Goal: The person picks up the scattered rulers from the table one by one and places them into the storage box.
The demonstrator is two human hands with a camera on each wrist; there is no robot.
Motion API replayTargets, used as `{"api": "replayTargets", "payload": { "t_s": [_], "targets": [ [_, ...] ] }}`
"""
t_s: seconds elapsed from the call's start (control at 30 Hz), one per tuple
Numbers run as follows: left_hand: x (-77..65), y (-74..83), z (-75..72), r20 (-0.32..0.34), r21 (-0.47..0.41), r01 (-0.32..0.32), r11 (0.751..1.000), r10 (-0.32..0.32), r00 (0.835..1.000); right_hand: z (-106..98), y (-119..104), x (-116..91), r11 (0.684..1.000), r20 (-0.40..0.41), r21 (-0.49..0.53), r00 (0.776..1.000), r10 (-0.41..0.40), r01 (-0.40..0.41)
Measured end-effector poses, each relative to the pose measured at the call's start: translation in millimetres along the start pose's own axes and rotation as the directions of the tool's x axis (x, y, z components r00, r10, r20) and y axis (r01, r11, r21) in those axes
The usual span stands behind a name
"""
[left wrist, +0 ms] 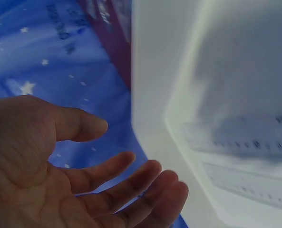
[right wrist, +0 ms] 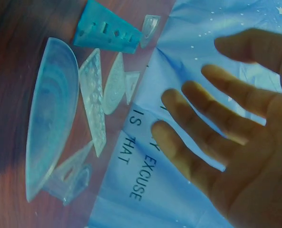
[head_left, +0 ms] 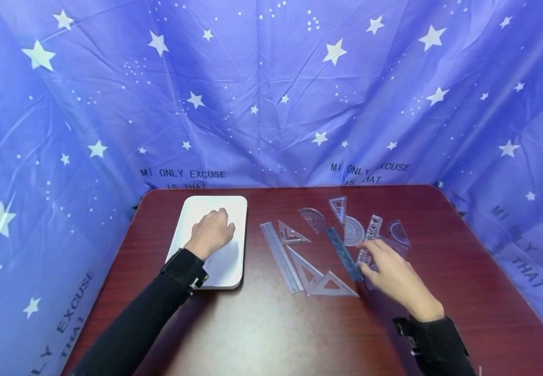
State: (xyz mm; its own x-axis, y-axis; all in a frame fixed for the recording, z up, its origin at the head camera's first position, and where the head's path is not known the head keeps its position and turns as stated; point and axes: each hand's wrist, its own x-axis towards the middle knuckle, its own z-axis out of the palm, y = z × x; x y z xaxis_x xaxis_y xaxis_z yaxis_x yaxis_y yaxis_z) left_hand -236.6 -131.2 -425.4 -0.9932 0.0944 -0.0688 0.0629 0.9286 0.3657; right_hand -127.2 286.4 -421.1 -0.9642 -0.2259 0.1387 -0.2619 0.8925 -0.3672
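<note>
My left hand (head_left: 212, 232) hovers over the white tray (head_left: 176, 245), its fingers loosely bent with nothing between them in the left wrist view. Inside the tray, that same view shows two clear rulers, one (left wrist: 240, 137) above the other (left wrist: 250, 183). On the right, my right hand (head_left: 391, 271) hangs above the drawing tools, fingers relaxed and spread, holding nothing. Closest to its fingertips in the head view is a clear stencil ruler (head_left: 373, 228) with cut-out holes. A teal ruler (head_left: 342, 251) lies just left of it. The right wrist view shows a large protractor (right wrist: 53, 118) below the hand.
Between the hands lie a long clear ruler (head_left: 281, 256), a small set square (head_left: 292, 235) and two overlapping larger set squares (head_left: 334, 287). Farther back are protractors (head_left: 313, 219) and a narrow triangle (head_left: 338, 206). A starry blue curtain (head_left: 271, 104) surrounds the brown table (head_left: 262, 324).
</note>
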Motion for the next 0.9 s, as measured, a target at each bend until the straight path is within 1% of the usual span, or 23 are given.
{"api": "replayTargets", "payload": {
  "t_s": [0.07, 0.13, 0.17, 0.3, 0.43, 0.5, 0.6, 0.67, 0.77, 0.9],
  "targets": [
    [-12.3, 11.3, -5.9, -0.034, -0.029, -0.024, 0.999, 0.023, 0.999, 4, 0, 3, 0.999, -0.018, -0.015, 0.999, 0.030, -0.030],
    [-21.7, 19.5, -8.7, -0.066, -0.062, -0.056, 0.997, 0.052, 0.996, 8, -1, 7, 0.998, -0.033, -0.020, 0.998, 0.057, -0.058],
    [-28.9, 28.1, -14.0, -0.064, -0.087, -0.057, 0.995, 0.052, 0.997, 11, -1, 8, 0.997, -0.040, -0.020, 0.997, 0.072, -0.073],
    [-40.0, 37.3, -12.6, -0.138, -0.149, -0.118, 0.982, 0.098, 0.986, 20, -2, 15, 0.990, -0.068, -0.022, 0.988, 0.136, -0.138],
    [-52.0, 43.4, -7.0, -0.213, -0.194, -0.151, 0.969, 0.108, 0.971, 30, 0, 22, 0.977, -0.086, -0.028, 0.974, 0.211, -0.214],
    [-59.4, 46.6, -3.4, -0.240, -0.193, -0.150, 0.970, 0.102, 0.965, 35, 1, 25, 0.968, -0.068, -0.036, 0.967, 0.244, -0.247],
    [-70.4, 51.7, 2.8, -0.277, -0.160, -0.143, 0.977, 0.095, 0.956, 42, 0, 31, 0.959, -0.026, -0.052, 0.960, 0.279, -0.280],
    [-77.3, 55.1, 7.1, -0.289, -0.137, -0.131, 0.982, 0.087, 0.953, 47, -1, 35, 0.958, -0.001, -0.067, 0.960, 0.280, -0.280],
    [-85.7, 59.5, 13.9, -0.296, -0.119, -0.120, 0.986, 0.080, 0.952, 55, -6, 39, 0.960, 0.016, -0.086, 0.963, 0.268, -0.266],
    [-93.9, 63.4, 21.3, -0.287, -0.139, -0.113, 0.984, 0.069, 0.955, 64, -12, 42, 0.960, 0.005, -0.106, 0.965, 0.262, -0.260]
  ]
}}
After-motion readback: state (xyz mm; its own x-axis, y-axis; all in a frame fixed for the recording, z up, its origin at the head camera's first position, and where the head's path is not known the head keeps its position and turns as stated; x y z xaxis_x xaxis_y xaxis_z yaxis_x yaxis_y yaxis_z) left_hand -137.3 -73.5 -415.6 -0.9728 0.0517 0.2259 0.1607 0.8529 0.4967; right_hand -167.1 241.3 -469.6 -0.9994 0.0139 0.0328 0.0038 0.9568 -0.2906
